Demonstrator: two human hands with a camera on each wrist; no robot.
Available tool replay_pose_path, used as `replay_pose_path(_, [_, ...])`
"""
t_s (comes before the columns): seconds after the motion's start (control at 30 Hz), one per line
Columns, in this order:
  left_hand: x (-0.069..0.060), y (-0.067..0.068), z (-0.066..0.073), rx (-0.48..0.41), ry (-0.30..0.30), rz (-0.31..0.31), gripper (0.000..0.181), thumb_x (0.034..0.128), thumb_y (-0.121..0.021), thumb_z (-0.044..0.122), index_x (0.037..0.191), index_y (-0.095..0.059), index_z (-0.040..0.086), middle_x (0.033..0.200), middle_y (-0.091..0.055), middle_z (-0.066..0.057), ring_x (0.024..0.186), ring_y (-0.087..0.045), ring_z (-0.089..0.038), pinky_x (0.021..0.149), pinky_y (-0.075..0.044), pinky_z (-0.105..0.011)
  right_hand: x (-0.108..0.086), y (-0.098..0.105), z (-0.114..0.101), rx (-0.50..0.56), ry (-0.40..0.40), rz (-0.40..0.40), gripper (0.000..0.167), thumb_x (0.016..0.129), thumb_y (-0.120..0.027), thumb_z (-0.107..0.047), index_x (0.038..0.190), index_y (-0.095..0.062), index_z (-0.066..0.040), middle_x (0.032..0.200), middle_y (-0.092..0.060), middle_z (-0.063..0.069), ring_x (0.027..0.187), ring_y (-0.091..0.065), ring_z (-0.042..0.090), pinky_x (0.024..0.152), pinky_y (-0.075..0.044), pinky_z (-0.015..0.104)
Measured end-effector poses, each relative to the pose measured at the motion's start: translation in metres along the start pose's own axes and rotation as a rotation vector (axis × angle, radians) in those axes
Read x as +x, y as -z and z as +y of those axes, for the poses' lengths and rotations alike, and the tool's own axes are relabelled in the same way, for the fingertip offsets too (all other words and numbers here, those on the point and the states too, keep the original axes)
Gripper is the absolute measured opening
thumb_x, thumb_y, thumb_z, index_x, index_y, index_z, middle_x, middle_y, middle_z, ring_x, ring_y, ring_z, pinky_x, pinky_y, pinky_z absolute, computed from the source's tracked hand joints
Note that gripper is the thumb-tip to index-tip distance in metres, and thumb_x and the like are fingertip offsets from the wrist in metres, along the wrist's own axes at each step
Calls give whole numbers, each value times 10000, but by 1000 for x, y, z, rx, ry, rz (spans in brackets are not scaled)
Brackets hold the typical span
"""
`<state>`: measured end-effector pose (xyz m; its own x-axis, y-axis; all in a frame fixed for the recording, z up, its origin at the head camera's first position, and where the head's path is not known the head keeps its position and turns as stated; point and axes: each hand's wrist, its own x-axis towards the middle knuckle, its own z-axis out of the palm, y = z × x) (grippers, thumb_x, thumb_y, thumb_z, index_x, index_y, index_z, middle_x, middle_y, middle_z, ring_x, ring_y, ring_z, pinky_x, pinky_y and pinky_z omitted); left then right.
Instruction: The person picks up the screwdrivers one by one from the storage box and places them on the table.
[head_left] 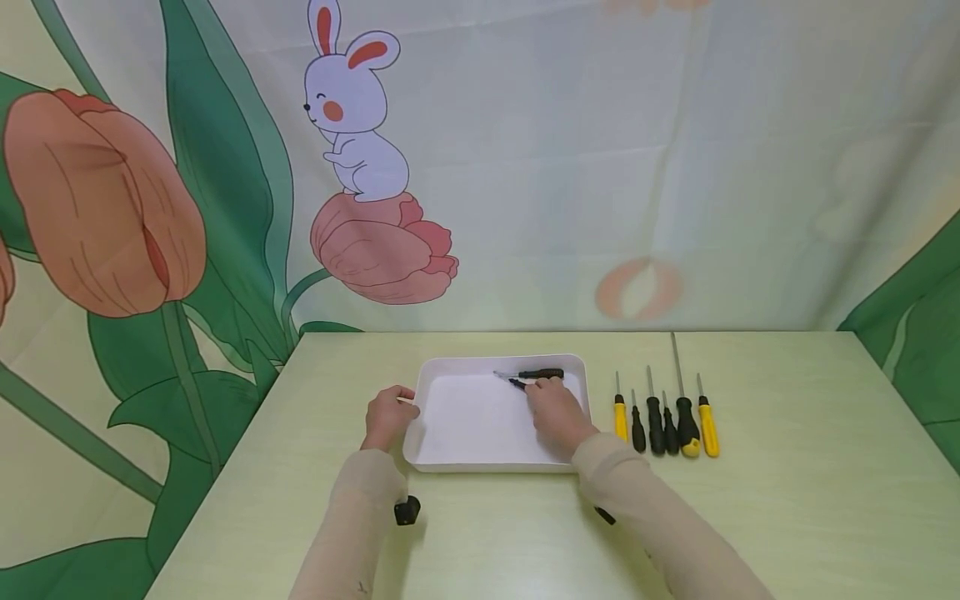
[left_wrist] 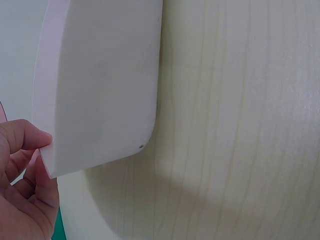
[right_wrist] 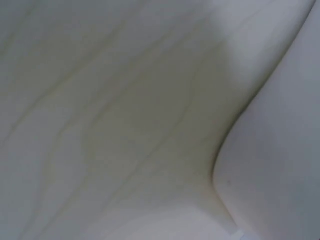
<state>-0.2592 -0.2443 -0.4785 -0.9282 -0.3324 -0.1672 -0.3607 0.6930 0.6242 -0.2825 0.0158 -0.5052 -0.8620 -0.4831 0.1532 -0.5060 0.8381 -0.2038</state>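
Note:
A shallow white tray [head_left: 468, 429] sits on the table. My left hand [head_left: 387, 419] pinches its left rim between thumb and fingers; the left wrist view shows this hand [left_wrist: 27, 175] at the corner of the tray wall [left_wrist: 107, 85]. Over the tray's right part, my right hand [head_left: 558, 414] holds a small dark screwdriver [head_left: 517, 383], most of it hidden under the fingers. Just beyond it a black-handled screwdriver [head_left: 542, 374] lies in the tray, its tip to the left. The right wrist view has only the tray's outer wall [right_wrist: 275, 165] and table; the hand is out of it.
Right of the tray, several screwdrivers stand in a row, tips pointing away: a yellow one [head_left: 620, 417], black ones [head_left: 656, 429], a long black-and-yellow one [head_left: 687, 429] and another yellow one [head_left: 708, 429]. A printed cloth [head_left: 525, 167] hangs behind the table [head_left: 787, 417].

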Motion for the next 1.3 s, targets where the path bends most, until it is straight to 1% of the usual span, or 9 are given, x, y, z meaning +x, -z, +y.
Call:
replay_pose_path(0.23, [2,-2,-1,10,-2,-5,289,747,-548,108,1025,-601,47,944,-640,-139,833,-573,-252,684,-428,-336,-2,-4,-1,-11,-18,56,150,776,-593,-35,916,-626,8,930,-568,115,863,-503,248,801,-450,327])
replay_pose_path(0.43, [1,-1,2,4,11,-7,285,753,-553,107,1028,-599,48,948,-639,-139,836,-573,-250,691,-428,-334,-2,0,-4,28,-47,47,119,807,-560,-28,898,-630,5,874,-563,112,808,-510,237,745,-465,334])
replay_pose_path(0.57, [1,0,2,8,21,-9,281,759,-553,112,1031,-597,58,959,-638,-136,844,-574,-246,697,-429,-330,-1,3,-3,55,-47,31,102,797,-557,-14,875,-622,-12,830,-555,95,756,-511,216,688,-466,319])
replay_pose_path(0.7, [1,1,3,7,22,-14,276,768,-550,114,1035,-592,59,970,-634,-137,849,-573,-245,695,-430,-327,0,7,-1,138,-81,-34,119,783,-527,20,876,-590,-19,794,-545,75,723,-497,194,661,-439,301])
replay_pose_path(0.8, [0,1,3,5,18,-13,274,769,-550,112,1033,-592,55,969,-635,-140,848,-573,-247,694,-430,-330,1,10,0,202,-128,-109,169,774,-520,30,925,-574,-22,835,-564,74,759,-505,191,702,-441,307])
replay_pose_path(0.93, [-1,2,3,7,12,-8,270,766,-551,108,1026,-593,50,962,-638,-143,843,-575,-249,692,-429,-332,3,11,1,242,-168,-194,210,763,-554,13,970,-570,-22,874,-580,73,774,-507,186,731,-443,313])
replay_pose_path(1.0, [-1,2,3,9,9,-7,267,764,-552,107,1022,-593,49,960,-640,-143,843,-576,-249,693,-430,-333,4,12,1,260,-179,-222,200,749,-563,8,947,-575,-20,847,-578,67,742,-494,185,702,-435,306])
replay_pose_path(1.13, [-1,1,3,8,11,-7,263,763,-554,108,1016,-594,48,957,-640,-142,843,-576,-249,696,-430,-335,3,12,2,310,-201,-267,113,701,-569,-8,812,-581,-29,737,-553,44,649,-462,175,592,-385,269])
replay_pose_path(1.3, [-1,0,2,9,10,-3,262,757,-555,109,1009,-597,49,953,-642,-141,843,-576,-248,698,-431,-336,2,10,3,442,-271,-301,63,664,-581,-42,726,-583,-41,667,-540,31,588,-462,156,519,-353,229])
